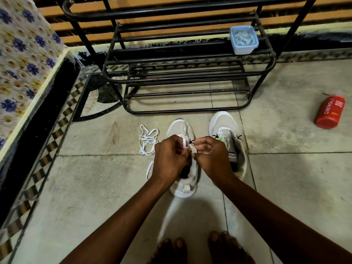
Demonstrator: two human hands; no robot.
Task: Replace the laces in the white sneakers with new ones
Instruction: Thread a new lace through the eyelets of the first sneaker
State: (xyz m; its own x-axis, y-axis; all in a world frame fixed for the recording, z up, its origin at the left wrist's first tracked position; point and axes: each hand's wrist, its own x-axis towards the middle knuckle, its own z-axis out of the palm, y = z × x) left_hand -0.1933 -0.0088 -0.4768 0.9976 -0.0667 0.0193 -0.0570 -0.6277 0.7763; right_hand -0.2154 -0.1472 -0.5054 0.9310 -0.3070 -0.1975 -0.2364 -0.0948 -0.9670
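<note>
Fingertips of the left hand (170,159) and right hand (210,157) pinch a flat white lace (184,142) between them, both hands closed on it above the left sneaker (182,174), which lies on the tiled floor (285,187) with its toe pointing away. The hands cover most of the shoe's eyelets. A strand of the lace runs up over the toe. A loose white lace (147,141) lies coiled on the floor just left of the shoe. The second sneaker (226,138) stands beside the right hand. Behind, a black metal shoe rack (181,73) holds a pale blue plastic tub (243,40); a red Cinthol container (330,112) lies on its side, well apart at right. Bare toes (200,248) show at bottom.
</note>
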